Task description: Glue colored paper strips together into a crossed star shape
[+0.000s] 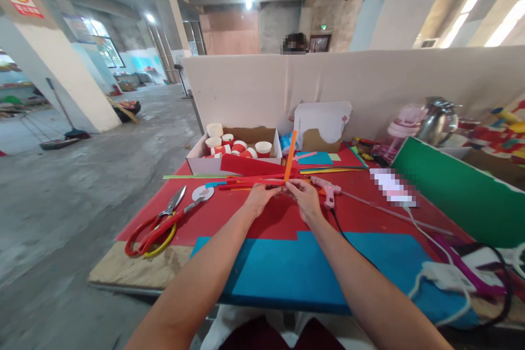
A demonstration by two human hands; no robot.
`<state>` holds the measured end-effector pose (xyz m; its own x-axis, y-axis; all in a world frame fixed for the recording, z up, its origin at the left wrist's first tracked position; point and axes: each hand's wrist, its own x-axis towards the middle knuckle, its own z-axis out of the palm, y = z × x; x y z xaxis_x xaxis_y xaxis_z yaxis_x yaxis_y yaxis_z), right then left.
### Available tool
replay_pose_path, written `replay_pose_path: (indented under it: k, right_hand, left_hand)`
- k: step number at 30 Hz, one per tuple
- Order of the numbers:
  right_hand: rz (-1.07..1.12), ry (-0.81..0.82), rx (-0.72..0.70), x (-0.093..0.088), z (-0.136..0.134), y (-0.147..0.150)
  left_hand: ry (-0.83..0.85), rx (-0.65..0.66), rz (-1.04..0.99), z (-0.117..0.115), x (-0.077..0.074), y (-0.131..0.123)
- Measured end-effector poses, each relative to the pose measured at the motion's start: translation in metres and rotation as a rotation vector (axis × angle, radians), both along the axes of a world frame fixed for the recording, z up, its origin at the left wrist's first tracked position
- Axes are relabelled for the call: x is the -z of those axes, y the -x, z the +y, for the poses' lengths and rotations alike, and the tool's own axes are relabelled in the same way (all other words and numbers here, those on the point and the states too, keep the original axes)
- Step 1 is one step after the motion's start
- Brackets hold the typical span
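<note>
Over the middle of the red-covered table, my left hand [259, 199] and my right hand [304, 197] meet, fingertips pinched close together. An orange paper strip [291, 154] rises upright from between my right fingertips. Red paper strips [246, 180] run leftward just behind my left fingers, which seem to pinch one of them; the exact grip is partly hidden. Right beside my right hand lies a pink glue gun [329, 190], its black cord trailing toward me. A folded red sheet [256, 166] lies behind the hands.
Red-handled scissors [158, 223] lie at left, by a white disc [203, 193]. Behind stands a box [207, 165] of paper cups. Blue sheets [283, 268] cover the near edge. A green panel [459, 191], cables and a power strip [467, 265] crowd the right.
</note>
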<state>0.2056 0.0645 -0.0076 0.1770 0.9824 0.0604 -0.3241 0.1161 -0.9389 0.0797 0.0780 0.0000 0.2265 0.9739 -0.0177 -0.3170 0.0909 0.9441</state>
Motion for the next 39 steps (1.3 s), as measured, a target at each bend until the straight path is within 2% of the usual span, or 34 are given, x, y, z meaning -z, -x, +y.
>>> replay_pose_path:
  k: [7,12,18,23,27,35,39]
  right_hand:
    - [-0.049,-0.023,-0.079,0.0008,-0.0009,0.002]
    - [-0.02,0.026,-0.151,-0.0003,-0.0005,0.0006]
    - [-0.142,-0.015,-0.071,0.0015,0.0002,-0.0011]
    - [-0.232,-0.057,-0.108,-0.002,-0.0015,-0.0016]
    - [-0.297,-0.073,-0.075,-0.0031,-0.0011,-0.0029]
    - [-0.146,0.082,-0.268,-0.0025,-0.0019,-0.0038]
    - [-0.143,0.088,-0.214,0.0001,-0.0006,-0.0033]
  left_hand:
    - [-0.027,-0.129,0.006,0.0013,0.002,-0.0008]
    - [-0.027,-0.116,0.007,0.0032,0.0048,-0.0005]
    - [-0.073,-0.144,0.066,0.0,0.0012,-0.0017]
    - [-0.077,-0.137,0.062,-0.0008,0.0,-0.0003]
    - [-0.064,-0.109,0.033,-0.0009,0.0,0.0004]
    - [-0.001,-0.098,0.052,0.0003,0.0001,0.0016]
    - [-0.002,-0.099,0.01,-0.0011,-0.0016,0.0017]
